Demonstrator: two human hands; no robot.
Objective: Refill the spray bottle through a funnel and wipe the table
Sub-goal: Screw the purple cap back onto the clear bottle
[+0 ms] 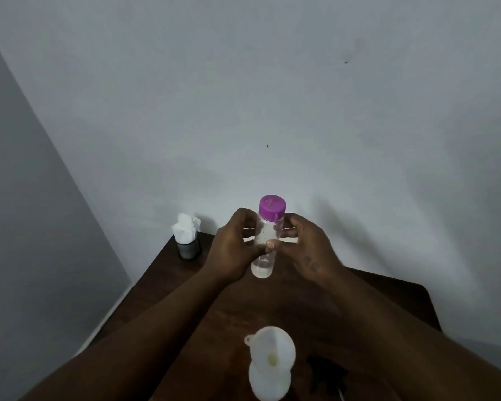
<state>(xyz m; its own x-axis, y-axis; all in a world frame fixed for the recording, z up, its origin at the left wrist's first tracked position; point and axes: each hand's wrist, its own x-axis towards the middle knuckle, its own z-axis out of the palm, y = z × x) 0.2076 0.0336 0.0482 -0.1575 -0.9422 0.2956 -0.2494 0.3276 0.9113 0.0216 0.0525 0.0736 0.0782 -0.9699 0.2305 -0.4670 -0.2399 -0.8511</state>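
A: From your head camera, what have you got hold of?

B: Your left hand (234,248) and your right hand (307,246) are both wrapped around a clear plastic bottle with a purple screw cap (265,238). The fingers of each hand are curled partway closed on its sides, thumbs meeting on the near face. The bottle stands upright above the dark brown wooden worktop (373,296); whether its base touches the wood I cannot tell. A little clear liquid sits at the bottom of it, and the cap is on.

A: And the things to be filled?

B: At your six o'clock, at the near edge of the worktop, a white plastic funnel (274,347) sits in the mouth of a white plastic spray bottle (268,382), which stands between your forearms. Just beside it, at four o'clock from the funnel, a black object lies on the wood; it is too dark to name.

A: Anything for wiping?

B: At ten o'clock from your hands, on the far left corner of the worktop, a dark cylindrical holder (188,248) stands with white crumpled tissue (185,228) poking from its top, well apart from the bottle.
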